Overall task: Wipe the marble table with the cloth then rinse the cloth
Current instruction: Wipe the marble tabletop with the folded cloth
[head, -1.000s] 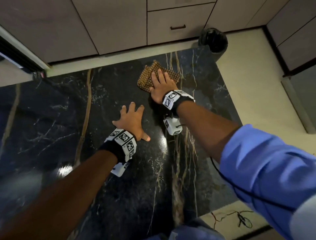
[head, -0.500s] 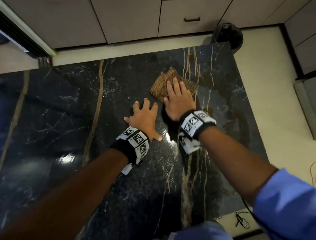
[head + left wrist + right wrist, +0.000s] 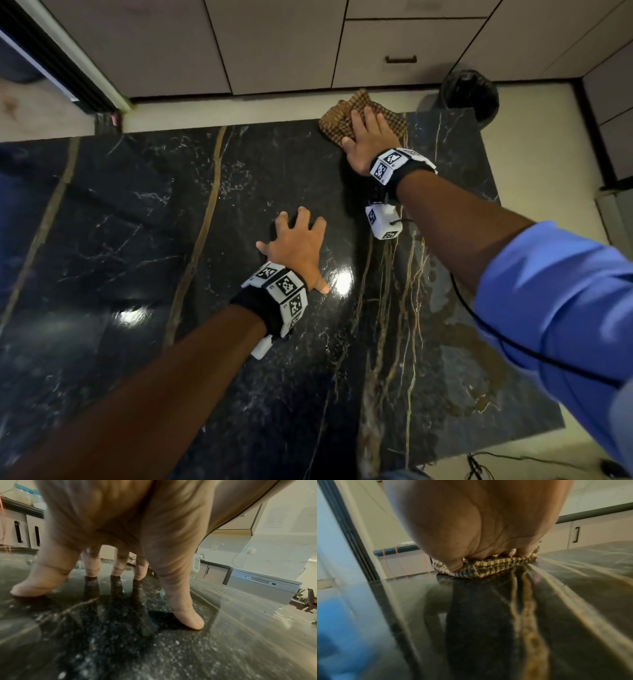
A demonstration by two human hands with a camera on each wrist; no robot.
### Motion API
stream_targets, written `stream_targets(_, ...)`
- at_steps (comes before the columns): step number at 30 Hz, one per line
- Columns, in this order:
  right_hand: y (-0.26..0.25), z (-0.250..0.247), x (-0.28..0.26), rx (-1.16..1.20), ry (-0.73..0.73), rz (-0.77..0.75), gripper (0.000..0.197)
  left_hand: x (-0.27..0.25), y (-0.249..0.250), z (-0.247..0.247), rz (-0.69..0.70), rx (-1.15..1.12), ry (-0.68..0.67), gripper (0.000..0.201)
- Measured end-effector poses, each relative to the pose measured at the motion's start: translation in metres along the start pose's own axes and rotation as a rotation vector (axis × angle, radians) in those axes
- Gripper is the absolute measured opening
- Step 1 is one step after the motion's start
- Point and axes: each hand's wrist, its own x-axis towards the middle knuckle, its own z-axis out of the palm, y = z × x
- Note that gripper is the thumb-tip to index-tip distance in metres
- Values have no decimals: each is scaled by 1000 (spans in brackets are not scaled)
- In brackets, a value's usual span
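Note:
A brown checked cloth (image 3: 337, 118) lies bunched at the far edge of the black marble table (image 3: 137, 212), partly overhanging it. My right hand (image 3: 368, 135) lies flat on the cloth with straight fingers, pressing it down; the right wrist view shows the palm (image 3: 479, 527) on the folded cloth (image 3: 488, 568). My left hand (image 3: 296, 240) rests on bare marble nearer to me, fingers spread and propped on their tips (image 3: 188, 620), holding nothing.
Beige cabinets (image 3: 274, 44) with a drawer handle (image 3: 400, 59) stand beyond the table. A black bin (image 3: 469, 94) sits on the floor past the far right corner. A black cable (image 3: 513, 346) runs along my right arm. Cream floor lies to the right.
My right hand has pushed the cloth away from me to the table's far edge. The left hand has stayed planted on the marble.

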Motion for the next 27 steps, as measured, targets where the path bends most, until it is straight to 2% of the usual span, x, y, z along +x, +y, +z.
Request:
stream_targets(3, 7, -4, -7, 9, 4, 74, 67, -1, 0, 0, -5, -27, -9, 120)
stream_targets(6, -12, 8, -27, 26, 1, 90, 69, -1, 3, 0, -13, -50, -5, 119)
stream_targets(9, -28, 25, -72, 30, -10, 10, 66, -2, 5, -1, -19, -53, -7, 118)
stream_targets(12, -13, 26, -108, 12, -30, -93, 65, -2, 4, -2, -15, -60, -16, 118)
stream_targets(14, 2, 18, -92, -24, 2, -71, 64, -1, 1, 0, 0, -70, -11, 117)
stream_targets(16, 11, 5, -58, -23, 7, 16, 64, 0, 0, 1, 13, -79, -10, 117)
stream_targets(19, 0, -13, -16, 56, -25, 162, 67, 1, -1, 3, 16, -79, 0, 117)
stream_targets(21, -16, -12, -12, 90, -39, 200, 67, 1, 0, 4, 9, -82, 1, 117)
stream_targets(24, -32, 5, -45, 29, -11, 59, 65, 2, 0, 5, 7, -84, -2, 119)
stream_targets(27, -21, 28, -106, 16, -19, -38, 63, 3, 0, 6, 6, -95, 4, 120)
